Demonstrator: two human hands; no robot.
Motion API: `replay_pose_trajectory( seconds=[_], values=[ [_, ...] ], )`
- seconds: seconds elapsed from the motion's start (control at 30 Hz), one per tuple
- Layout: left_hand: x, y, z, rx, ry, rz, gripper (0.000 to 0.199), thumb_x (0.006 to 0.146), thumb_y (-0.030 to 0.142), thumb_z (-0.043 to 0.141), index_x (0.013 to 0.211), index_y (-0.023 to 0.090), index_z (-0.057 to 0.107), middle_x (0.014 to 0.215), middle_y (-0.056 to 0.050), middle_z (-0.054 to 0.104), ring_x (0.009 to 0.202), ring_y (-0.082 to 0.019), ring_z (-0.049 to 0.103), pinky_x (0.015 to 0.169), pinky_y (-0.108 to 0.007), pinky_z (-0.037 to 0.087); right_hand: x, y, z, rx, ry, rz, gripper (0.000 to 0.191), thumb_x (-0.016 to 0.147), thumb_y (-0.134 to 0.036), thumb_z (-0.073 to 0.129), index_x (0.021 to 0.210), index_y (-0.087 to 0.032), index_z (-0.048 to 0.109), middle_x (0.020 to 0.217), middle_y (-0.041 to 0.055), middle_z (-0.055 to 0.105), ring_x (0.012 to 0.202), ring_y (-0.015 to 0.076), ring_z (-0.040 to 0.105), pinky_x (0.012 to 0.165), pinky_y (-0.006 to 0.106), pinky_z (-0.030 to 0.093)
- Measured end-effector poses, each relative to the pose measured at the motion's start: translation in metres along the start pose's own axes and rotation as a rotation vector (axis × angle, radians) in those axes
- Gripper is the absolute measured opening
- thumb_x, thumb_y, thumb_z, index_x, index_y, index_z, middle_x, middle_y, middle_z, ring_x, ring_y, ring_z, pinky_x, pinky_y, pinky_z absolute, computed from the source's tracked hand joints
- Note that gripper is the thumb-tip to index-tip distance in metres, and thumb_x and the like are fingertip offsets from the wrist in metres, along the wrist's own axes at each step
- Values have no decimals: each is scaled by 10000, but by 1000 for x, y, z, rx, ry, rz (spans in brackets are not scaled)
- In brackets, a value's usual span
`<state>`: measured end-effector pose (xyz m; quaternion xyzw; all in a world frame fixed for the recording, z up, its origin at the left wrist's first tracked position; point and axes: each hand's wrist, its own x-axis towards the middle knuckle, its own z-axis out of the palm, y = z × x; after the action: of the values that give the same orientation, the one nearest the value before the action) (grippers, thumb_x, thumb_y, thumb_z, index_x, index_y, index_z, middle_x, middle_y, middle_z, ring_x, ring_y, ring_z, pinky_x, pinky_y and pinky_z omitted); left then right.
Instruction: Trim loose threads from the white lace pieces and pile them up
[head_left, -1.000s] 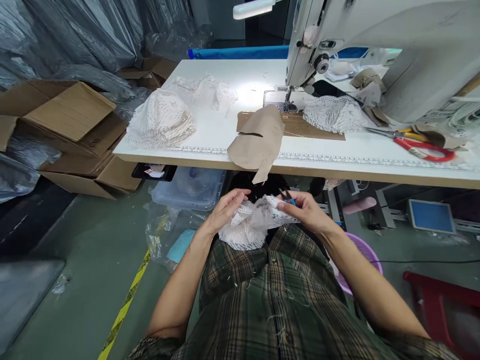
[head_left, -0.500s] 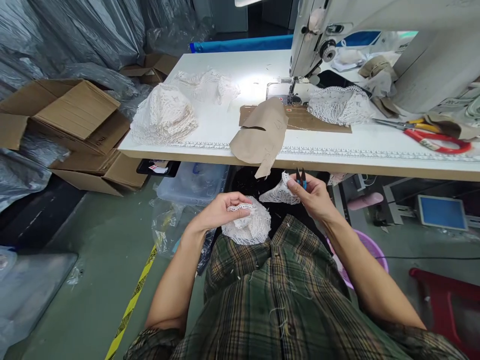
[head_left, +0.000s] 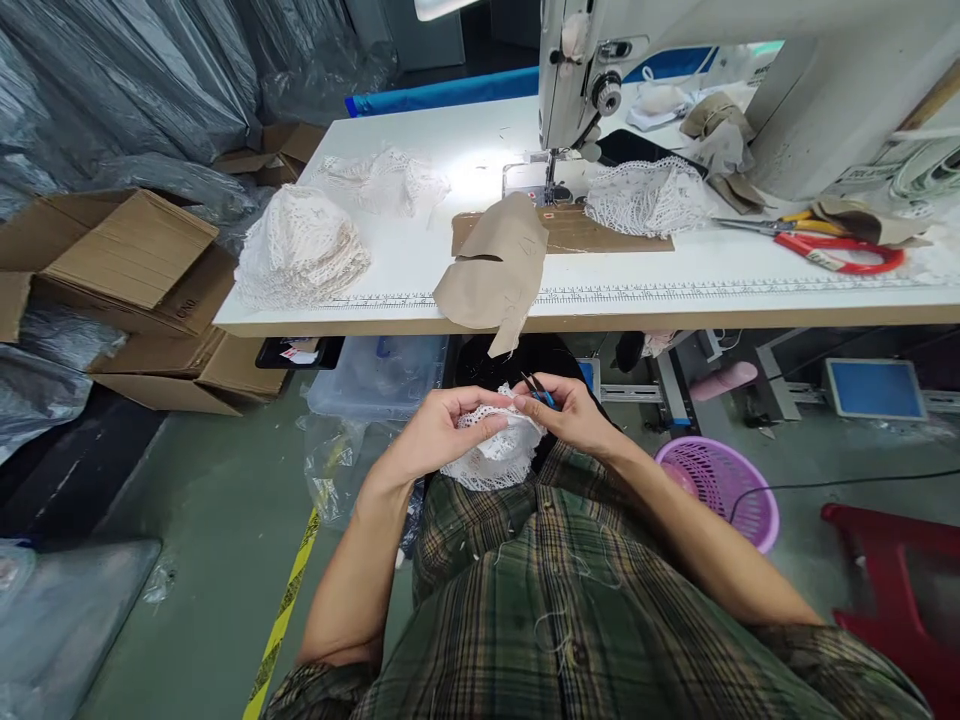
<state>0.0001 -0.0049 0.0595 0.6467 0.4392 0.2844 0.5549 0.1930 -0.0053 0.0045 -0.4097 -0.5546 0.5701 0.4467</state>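
White lace fabric [head_left: 495,462] hangs over my lap, with both hands at its upper edge. My left hand [head_left: 442,428] pinches the lace between thumb and fingers. Close beside it, my right hand [head_left: 574,412] grips the lace edge with thumb and forefinger. Blue-handled thread snips [head_left: 541,392] are also tucked in my right hand, their dark blades pointing up and to the left. Part of the lace is hidden behind my fingers.
On the white sewing table [head_left: 352,318] are a lace pile [head_left: 300,245], a beige fabric piece [head_left: 499,260], a sewing machine [head_left: 570,90] and red-handled scissors [head_left: 840,252]. Cardboard boxes [head_left: 135,250] stand left. A purple basket [head_left: 754,500] and red stool [head_left: 900,570] are right.
My right hand has moved left, bringing its end of the lace up to my left hand. The snips have tilted in my right hand. The view has shifted slightly right.
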Motion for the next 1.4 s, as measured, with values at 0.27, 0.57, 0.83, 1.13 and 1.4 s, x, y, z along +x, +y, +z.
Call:
replay_pose_trajectory(
  seconds=[0.27,0.57,0.83,1.13,1.4],
  values=[
    [1,-1,-3,341,10,143,171,859,326,648,882,201,763,870,-60,719,781,-169,640,724,-285,516,0,-2,-4,-89,-27,3,327,815,-483,666,830,-158,702,652,-22,567,577,94,429,549,236,357],
    [10,-7,-11,130,-113,196,145,819,304,704,761,173,691,1223,-124,638,1139,-249,592,996,-414,443,-5,-8,-3,-83,-133,-107,227,870,-396,632,908,-172,621,793,9,606,701,124,509,633,247,423],
    [13,-12,-8,6,-58,225,172,734,284,789,690,157,682,764,-40,632,752,-151,592,728,-286,481,-14,-18,-2,-144,-168,-190,50,880,-243,542,866,-195,540,800,7,568,741,134,516,673,258,426],
    [9,-16,-12,-57,33,191,114,731,242,790,747,153,719,801,-48,662,733,-145,599,668,-264,468,-15,-14,2,-215,-15,-178,201,859,-342,622,760,-167,614,695,-1,586,657,121,491,607,245,405],
    [9,-16,-12,-239,72,115,142,704,240,802,703,138,704,799,-51,673,719,-133,593,650,-248,466,-12,-18,5,-204,119,-113,243,811,-367,671,694,-159,624,611,-24,553,534,81,410,483,219,316]
  ],
)
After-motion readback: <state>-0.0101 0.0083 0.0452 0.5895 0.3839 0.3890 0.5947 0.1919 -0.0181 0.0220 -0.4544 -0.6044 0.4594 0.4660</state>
